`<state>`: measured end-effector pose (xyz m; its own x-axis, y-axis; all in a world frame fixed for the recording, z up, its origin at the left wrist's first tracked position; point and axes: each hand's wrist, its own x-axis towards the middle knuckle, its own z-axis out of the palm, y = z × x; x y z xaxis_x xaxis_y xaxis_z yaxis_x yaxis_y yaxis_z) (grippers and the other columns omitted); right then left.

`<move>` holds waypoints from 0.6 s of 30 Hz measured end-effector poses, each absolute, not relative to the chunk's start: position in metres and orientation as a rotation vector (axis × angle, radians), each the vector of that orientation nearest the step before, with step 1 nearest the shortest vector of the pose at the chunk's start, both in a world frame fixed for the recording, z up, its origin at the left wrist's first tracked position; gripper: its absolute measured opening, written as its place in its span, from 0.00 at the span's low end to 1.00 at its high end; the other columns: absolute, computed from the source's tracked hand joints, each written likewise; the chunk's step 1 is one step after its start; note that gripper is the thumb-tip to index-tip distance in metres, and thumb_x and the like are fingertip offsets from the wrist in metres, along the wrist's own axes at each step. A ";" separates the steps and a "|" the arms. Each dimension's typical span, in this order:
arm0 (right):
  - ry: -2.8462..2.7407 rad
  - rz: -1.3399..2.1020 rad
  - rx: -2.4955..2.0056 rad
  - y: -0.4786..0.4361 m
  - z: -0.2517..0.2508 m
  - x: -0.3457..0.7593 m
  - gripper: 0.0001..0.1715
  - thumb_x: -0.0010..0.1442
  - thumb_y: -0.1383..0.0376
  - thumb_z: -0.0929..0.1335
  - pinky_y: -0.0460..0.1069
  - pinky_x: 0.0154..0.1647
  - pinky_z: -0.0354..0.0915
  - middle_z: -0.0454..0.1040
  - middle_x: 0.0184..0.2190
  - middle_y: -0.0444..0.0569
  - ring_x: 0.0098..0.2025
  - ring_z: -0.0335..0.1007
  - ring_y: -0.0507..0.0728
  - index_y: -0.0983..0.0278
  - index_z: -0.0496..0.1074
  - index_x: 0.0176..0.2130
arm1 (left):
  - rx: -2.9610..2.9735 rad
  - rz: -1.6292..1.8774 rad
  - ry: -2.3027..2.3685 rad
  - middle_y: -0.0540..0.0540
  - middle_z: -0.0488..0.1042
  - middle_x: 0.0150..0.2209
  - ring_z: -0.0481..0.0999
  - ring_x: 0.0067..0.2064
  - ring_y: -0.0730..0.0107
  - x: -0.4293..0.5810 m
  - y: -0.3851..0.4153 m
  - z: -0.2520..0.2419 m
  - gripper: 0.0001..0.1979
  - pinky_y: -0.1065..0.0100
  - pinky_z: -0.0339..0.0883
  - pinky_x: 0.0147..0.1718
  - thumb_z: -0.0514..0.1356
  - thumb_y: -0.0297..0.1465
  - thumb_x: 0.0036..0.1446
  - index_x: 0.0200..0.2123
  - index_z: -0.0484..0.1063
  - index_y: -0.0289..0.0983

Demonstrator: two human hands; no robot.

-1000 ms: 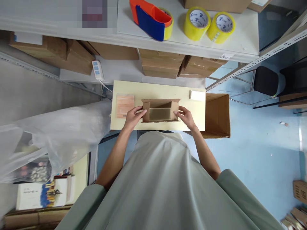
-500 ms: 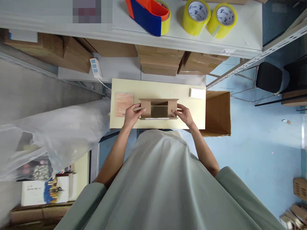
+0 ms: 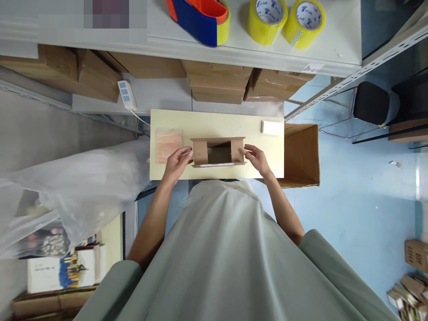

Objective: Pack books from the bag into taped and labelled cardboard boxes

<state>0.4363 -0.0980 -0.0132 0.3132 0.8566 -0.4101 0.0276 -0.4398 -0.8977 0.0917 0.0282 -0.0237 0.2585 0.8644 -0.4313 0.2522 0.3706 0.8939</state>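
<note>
A small brown cardboard box (image 3: 200,154) sits on the cream tabletop. Its two short end flaps are folded inward, and a gap between them shows the dark inside. The long flaps stand along its front and back edges. Just off the left end is my left hand (image 3: 179,162), thumb and fingers apart with nothing between them. My right hand (image 3: 257,159) is at the right end, its fingers loosely parted and their tips close to the cardboard; whether they touch it is unclear. A packet of pinkish-orange flat sheets (image 3: 169,146) lies left of the box.
A white block (image 3: 272,128) lies at the table's (image 3: 217,122) back right. Beside the table stands a large open carton (image 3: 302,156). The shelf above holds a tape dispenser (image 3: 200,22) and yellow tape rolls (image 3: 267,22). Plastic wrapping (image 3: 83,174) bulges at left; a power strip (image 3: 127,95) lies behind.
Both hands have loosened from the box's end flaps and drawn outward, the left one farther. The box stays in place on the table. The whole view has shifted slightly.
</note>
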 end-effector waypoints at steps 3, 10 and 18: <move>-0.834 1.229 -1.698 -0.106 0.000 0.443 0.45 0.61 0.31 0.77 0.69 0.72 0.74 0.78 0.70 0.57 0.70 0.76 0.73 0.55 0.81 0.64 | 1.216 0.531 1.202 0.34 0.76 0.71 0.76 0.72 0.40 0.080 0.023 -0.009 0.41 0.45 0.76 0.69 0.75 0.60 0.56 0.63 0.79 0.42; -0.897 1.356 -1.580 -0.113 0.001 0.441 0.49 0.54 0.36 0.84 0.69 0.71 0.75 0.76 0.72 0.55 0.69 0.77 0.73 0.53 0.80 0.65 | 1.298 0.465 1.206 0.34 0.78 0.69 0.79 0.68 0.41 0.082 0.017 -0.011 0.42 0.45 0.78 0.65 0.79 0.55 0.51 0.64 0.78 0.42; -0.861 1.129 -1.791 -0.097 -0.027 0.429 0.58 0.56 0.28 0.78 0.68 0.64 0.80 0.82 0.60 0.58 0.55 0.83 0.70 0.55 0.74 0.72 | 1.464 0.592 1.364 0.39 0.83 0.56 0.85 0.49 0.59 0.100 0.023 -0.026 0.44 0.57 0.82 0.55 0.75 0.43 0.60 0.76 0.66 0.42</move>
<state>0.4289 -0.0972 -0.0268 0.3607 0.8619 -0.3564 0.1154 -0.4204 -0.8999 0.1001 0.0229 -0.0259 0.2418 0.9316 -0.2713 0.4383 0.1446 0.8871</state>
